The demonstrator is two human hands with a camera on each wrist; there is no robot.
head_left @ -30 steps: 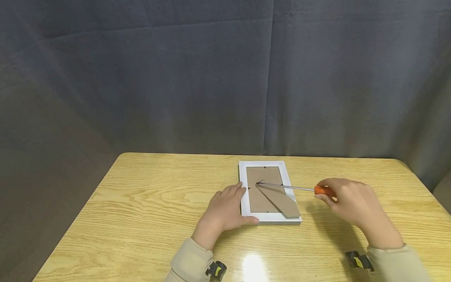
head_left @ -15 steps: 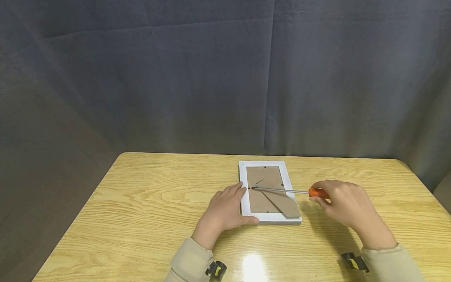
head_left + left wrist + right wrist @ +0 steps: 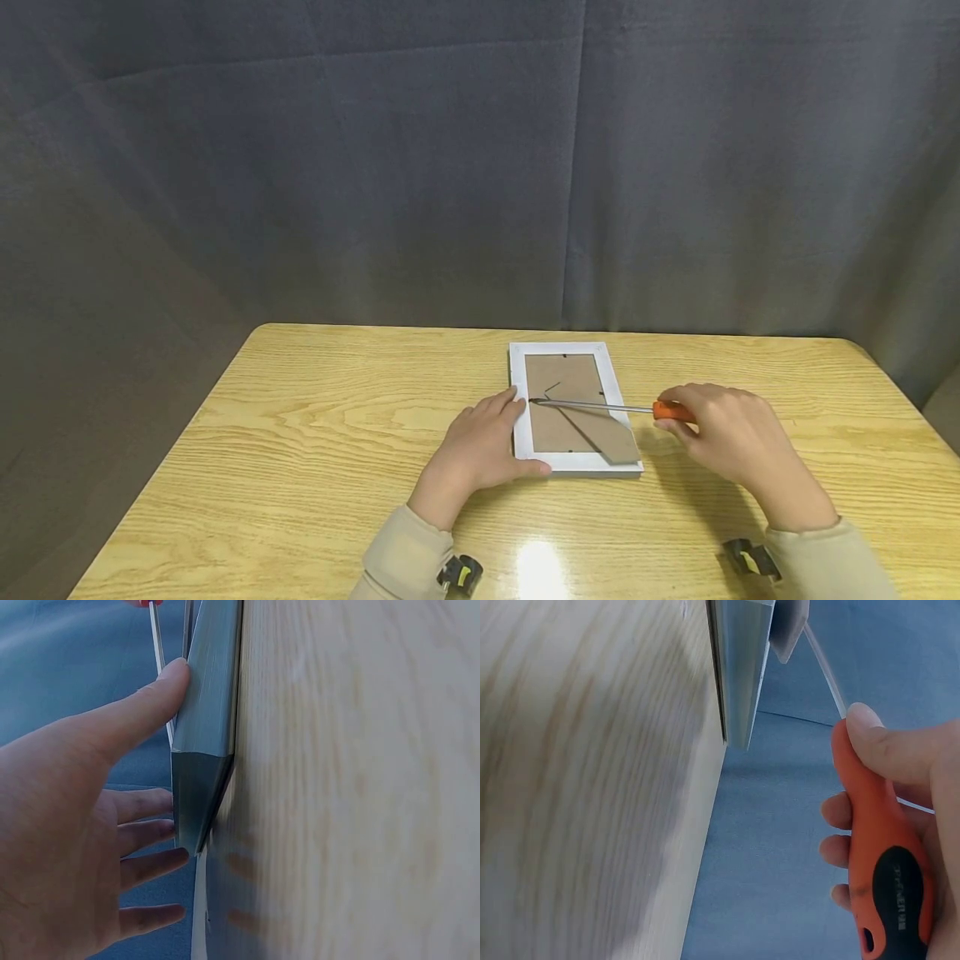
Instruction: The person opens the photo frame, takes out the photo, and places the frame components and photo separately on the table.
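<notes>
A white picture frame [image 3: 577, 462] lies back side up, showing its brown backing board [image 3: 551, 429] and a stand leg [image 3: 611, 437] angled toward the lower right corner. My left hand [image 3: 480, 446] rests along the frame's left side and near corner, thumb on the near edge and fingers extended. My right hand [image 3: 738, 433] grips the screwdriver [image 3: 877, 825] by its orange and black handle. Its metal shaft [image 3: 600, 407] reaches left over the board, the tip right at the small dark tab on the inner left edge.
The frame lies on a wood-grain table [image 3: 315, 442]. Behind the table's far edge hangs a dark grey curtain [image 3: 420, 183]. Small dark tabs also show at the frame's other inner edges. Each sleeve cuff carries a black strap device [image 3: 461, 575].
My right hand has moved left, carrying the screwdriver tip from the leg's hinge area to the tab on the left inner edge. My left hand and the frame have stayed put.
</notes>
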